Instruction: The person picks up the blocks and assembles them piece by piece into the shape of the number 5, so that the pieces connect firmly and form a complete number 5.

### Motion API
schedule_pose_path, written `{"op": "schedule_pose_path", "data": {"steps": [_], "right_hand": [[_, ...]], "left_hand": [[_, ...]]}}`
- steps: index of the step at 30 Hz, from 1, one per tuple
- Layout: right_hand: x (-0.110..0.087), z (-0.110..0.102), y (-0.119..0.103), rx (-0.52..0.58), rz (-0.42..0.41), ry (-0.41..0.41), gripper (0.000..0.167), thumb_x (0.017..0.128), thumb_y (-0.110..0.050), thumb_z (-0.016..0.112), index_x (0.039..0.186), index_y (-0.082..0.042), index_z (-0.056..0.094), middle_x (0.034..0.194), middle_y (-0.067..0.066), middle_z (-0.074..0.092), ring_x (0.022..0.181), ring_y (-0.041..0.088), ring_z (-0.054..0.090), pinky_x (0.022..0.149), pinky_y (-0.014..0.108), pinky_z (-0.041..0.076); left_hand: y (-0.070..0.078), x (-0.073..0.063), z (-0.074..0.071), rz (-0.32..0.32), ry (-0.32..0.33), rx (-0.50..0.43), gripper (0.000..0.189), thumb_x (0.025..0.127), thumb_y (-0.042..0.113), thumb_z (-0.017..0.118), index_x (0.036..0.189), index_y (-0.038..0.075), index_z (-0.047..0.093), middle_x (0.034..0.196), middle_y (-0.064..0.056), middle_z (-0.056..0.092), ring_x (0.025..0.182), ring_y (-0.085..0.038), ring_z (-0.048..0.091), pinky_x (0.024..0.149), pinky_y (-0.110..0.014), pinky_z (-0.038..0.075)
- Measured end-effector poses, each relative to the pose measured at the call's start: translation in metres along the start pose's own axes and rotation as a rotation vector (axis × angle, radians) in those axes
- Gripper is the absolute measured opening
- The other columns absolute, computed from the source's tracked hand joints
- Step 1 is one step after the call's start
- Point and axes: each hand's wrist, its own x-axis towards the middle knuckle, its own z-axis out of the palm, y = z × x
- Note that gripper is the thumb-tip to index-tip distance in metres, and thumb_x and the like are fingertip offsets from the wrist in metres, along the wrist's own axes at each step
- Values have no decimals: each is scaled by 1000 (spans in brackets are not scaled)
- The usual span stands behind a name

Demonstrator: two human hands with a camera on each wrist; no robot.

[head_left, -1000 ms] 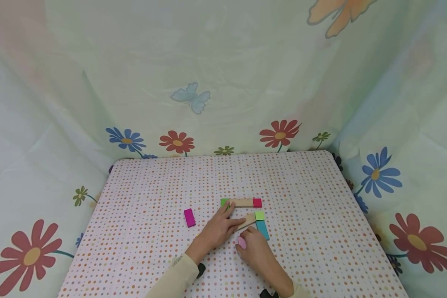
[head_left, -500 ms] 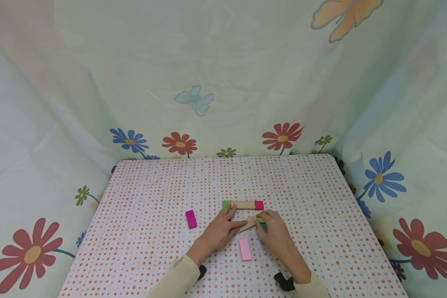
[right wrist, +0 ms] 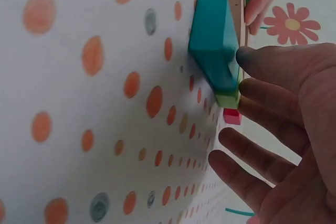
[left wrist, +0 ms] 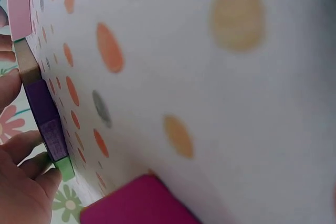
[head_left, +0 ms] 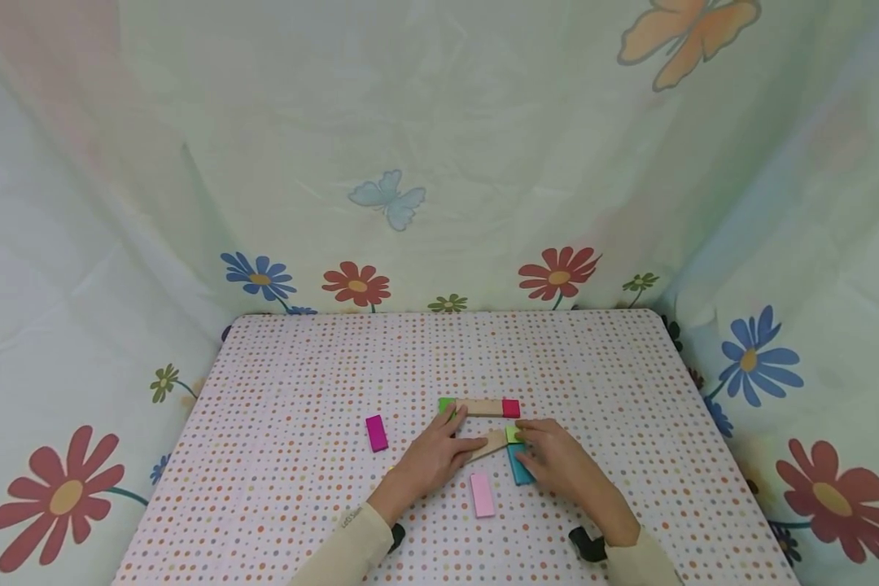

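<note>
My left hand [head_left: 432,456] stretches its fingers over a group of flat toy blocks. Its fingertips rest on a green block [head_left: 445,403] at the left end of the upper row, while the thumb reaches a slanted wooden block [head_left: 494,440]. The left wrist view shows purple blocks [left wrist: 44,103] beneath this hand. My right hand [head_left: 564,461] has loosely spread fingers. Its fingertips are right at a light green block [head_left: 512,435], and its thumb is at the edge of a teal block [head_left: 519,467]. In the right wrist view, the teal block [right wrist: 212,35] shows from its end.
A wooden block [head_left: 485,408] and a red block [head_left: 511,408] continue the upper row. Nearer me lies a pink block [head_left: 482,495], and a magenta block [head_left: 377,433] lies to the left. The dotted tabletop [head_left: 300,374] meets patterned curtains [head_left: 483,163] behind.
My right hand has let go of the pink block, leaving it flat on the table. It moved right to the light green and teal blocks, then eased slightly outward. The left hand stays put.
</note>
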Motion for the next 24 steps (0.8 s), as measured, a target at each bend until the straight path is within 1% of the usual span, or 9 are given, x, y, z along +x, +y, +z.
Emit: {"op": "schedule_pose_path", "data": {"steps": [3,6,9,14,17,19,21,23,24], "right_hand": [[0,0,3,3,-2,-16,35,97,-26,79,126,-6,76,145,11,68,134,34,63,113,54,53],[0,1,5,12,-10,-11,37,96,-27,79,127,-7,76,145,11,68,133,35,64,112,55,53],[-1,3,5,19,4,-11,39,96,-28,79,129,-7,75,146,11,68,133,36,64,113,57,52],[-2,4,5,27,27,-19,41,96,-29,79,129,-6,75,147,13,67,135,38,62,114,59,50],[-1,4,5,24,32,-17,40,96,-28,79,129,-5,75,147,13,67,136,39,62,114,59,50],[0,4,4,30,45,-18,40,95,-28,80,128,-5,76,147,13,67,137,39,61,115,59,50],[1,5,4,26,56,-20,40,95,-28,80,128,-5,76,147,13,67,137,39,61,115,59,49],[1,5,4,25,63,-24,40,95,-28,80,128,-6,76,147,13,67,137,39,61,115,59,49],[2,6,4,24,66,-25,40,95,-28,81,128,-6,76,147,13,67,137,39,61,115,59,49]], "left_hand": [[0,0,0,12,10,23,38,109,29,60,146,34,65,170,-19,38,160,-42,34,123,-48,47],[-1,0,1,26,24,50,38,108,29,61,145,35,66,169,-20,40,159,-43,36,121,-48,48],[-1,1,2,34,26,70,38,109,31,60,146,35,65,169,-19,41,158,-43,37,122,-49,48],[-1,-1,1,30,12,98,43,111,35,56,154,34,57,171,-17,38,159,-41,36,124,-49,45],[1,-2,0,34,40,115,47,110,37,55,157,31,53,171,-13,40,158,-40,38,125,-48,44],[5,-4,-3,62,91,124,45,109,35,60,153,27,58,165,-11,49,154,-36,45,123,-46,46],[10,-7,-5,99,140,129,41,106,32,65,146,25,64,155,-7,60,145,-29,55,119,-41,51],[16,-10,-8,137,167,132,37,104,30,69,141,22,68,141,-2,69,131,-20,63,111,-34,55],[20,-12,-9,149,166,131,36,104,29,69,140,22,69,135,0,71,125,-17,64,107,-31,57]]}}
